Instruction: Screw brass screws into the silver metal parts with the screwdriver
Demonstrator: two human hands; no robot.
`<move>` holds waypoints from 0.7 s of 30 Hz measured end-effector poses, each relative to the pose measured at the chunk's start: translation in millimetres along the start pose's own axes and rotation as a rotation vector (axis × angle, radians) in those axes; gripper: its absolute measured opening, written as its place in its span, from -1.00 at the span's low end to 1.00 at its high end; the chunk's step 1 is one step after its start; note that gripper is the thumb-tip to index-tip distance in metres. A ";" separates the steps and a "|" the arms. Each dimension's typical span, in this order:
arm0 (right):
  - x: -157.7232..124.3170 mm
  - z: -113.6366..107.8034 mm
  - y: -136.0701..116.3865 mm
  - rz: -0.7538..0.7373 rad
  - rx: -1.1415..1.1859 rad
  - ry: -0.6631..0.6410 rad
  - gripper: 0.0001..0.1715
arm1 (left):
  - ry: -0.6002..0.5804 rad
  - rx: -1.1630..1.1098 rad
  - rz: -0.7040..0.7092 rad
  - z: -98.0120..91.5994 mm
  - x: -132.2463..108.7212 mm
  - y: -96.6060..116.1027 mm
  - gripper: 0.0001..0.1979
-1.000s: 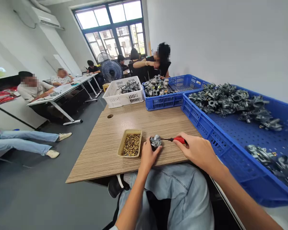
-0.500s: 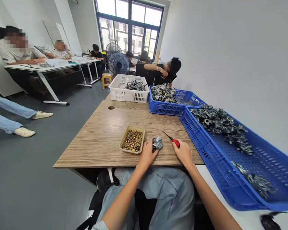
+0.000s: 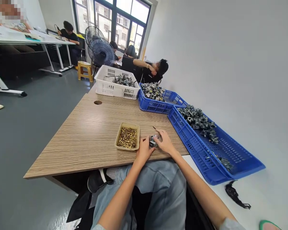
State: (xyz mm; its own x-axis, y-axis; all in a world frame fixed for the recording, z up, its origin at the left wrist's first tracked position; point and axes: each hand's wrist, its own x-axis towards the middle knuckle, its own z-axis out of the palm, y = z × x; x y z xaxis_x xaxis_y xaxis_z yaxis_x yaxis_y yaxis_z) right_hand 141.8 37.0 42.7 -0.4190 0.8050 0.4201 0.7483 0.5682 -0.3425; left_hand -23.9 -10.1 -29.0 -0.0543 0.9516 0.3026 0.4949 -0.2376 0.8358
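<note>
My left hand [image 3: 144,149] is closed around a small grey metal part [image 3: 153,141] that rests near the front edge of the wooden table [image 3: 91,134]. My right hand [image 3: 165,142] covers the part's right side, fingers curled round the handle of a screwdriver whose thin dark tip [image 3: 155,128] sticks out behind the fingers. A shallow tan tray of brass screws [image 3: 127,138] sits just left of my left hand.
A large blue crate [image 3: 206,150] with grey metal castings lies at my right. Behind it stand a smaller blue crate [image 3: 158,102] and a white basket [image 3: 114,86] of parts. A seated person [image 3: 153,70] and standing fans [image 3: 99,51] are beyond; other people work at far tables.
My right hand has moved left with the screwdriver, from apart on the table to against the metal part. The view has swung right and pulled back. My left hand keeps its hold.
</note>
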 end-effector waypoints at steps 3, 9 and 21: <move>8.2 3.4 -14.7 -0.108 0.023 -0.111 -0.35 | 0.006 -0.029 -0.019 1.8 0.1 -1.6 -0.13; 7.8 2.8 -18.9 -0.171 -0.039 -0.215 -0.45 | 0.064 -0.017 0.046 3.6 3.1 -6.6 0.03; -9.3 -58.0 -14.8 -0.126 -0.322 -0.261 -0.53 | 0.031 0.084 0.140 2.9 10.6 -9.5 -0.08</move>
State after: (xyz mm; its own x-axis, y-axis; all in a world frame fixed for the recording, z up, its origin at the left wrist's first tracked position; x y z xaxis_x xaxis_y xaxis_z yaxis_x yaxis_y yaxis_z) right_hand 164.5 11.2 92.6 -0.6023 0.7725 0.2011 0.7880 0.6157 -0.0050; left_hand -26.6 2.8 -35.0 -0.0057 0.9035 0.4285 0.5702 -0.3491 0.7436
